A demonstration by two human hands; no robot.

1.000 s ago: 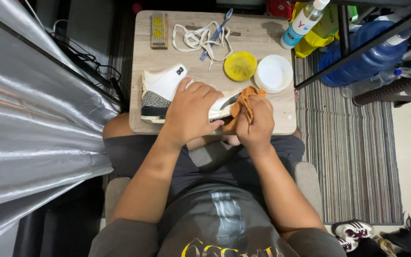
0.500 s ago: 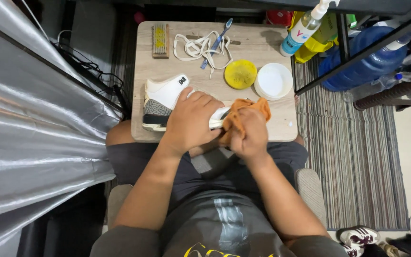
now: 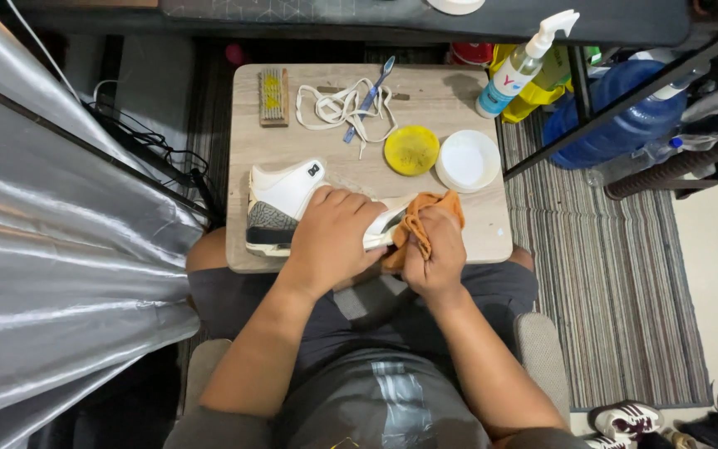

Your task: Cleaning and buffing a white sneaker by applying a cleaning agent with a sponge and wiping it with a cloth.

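Observation:
A white high-top sneaker (image 3: 284, 199) with grey speckled heel panels lies on its side on a small wooden table (image 3: 309, 154). My left hand (image 3: 336, 237) presses down over its middle, gripping it. My right hand (image 3: 434, 249) clutches an orange cloth (image 3: 427, 212) against the sneaker's toe end, which is mostly hidden under both hands.
On the table's far side lie a wooden brush (image 3: 273, 96), white laces (image 3: 338, 106), a blue toothbrush (image 3: 369, 98), a yellow dish (image 3: 411, 150) and a white lid (image 3: 469, 160). A spray bottle (image 3: 518, 71) and a blue water jug (image 3: 617, 120) stand right. A grey curtain (image 3: 51, 249) hangs left.
The view has shifted slightly. My right hand with the cloth has moved a little along the sneaker's toe; my left hand stays on the shoe.

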